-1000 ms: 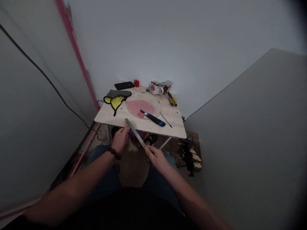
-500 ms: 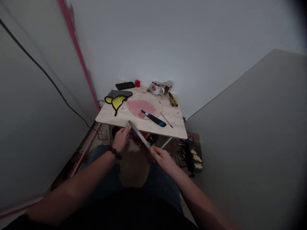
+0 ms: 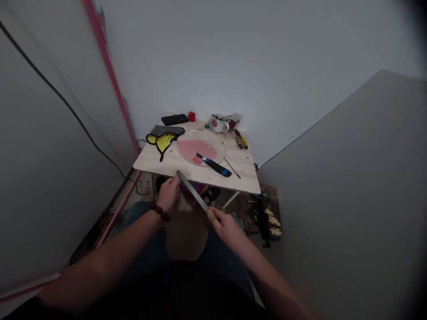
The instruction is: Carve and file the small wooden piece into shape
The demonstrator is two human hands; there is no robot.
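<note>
My right hand is closed around the pale wooden handle of a flat metal file. The file slants up and left, its far end at the table's front edge beside my left hand. That hand is closed, fingers pinched at the edge, on a small pale piece that looks like wood, mostly hidden by the fingers and file. On the table in front lies a black-and-blue-handled cutter, partly over a round board with a pink patch. A thin metal blade rests to its right.
A grey-and-yellow cloth lies at the table's left. Along the back stand a black phone-like slab, a red cap and a white mug. Yellow-handled pliers lie at right. A cluttered low board sits below right.
The file has shifted slightly down and left along its stroke, and my right hand moved a little with it. My left hand stays at the table edge.
</note>
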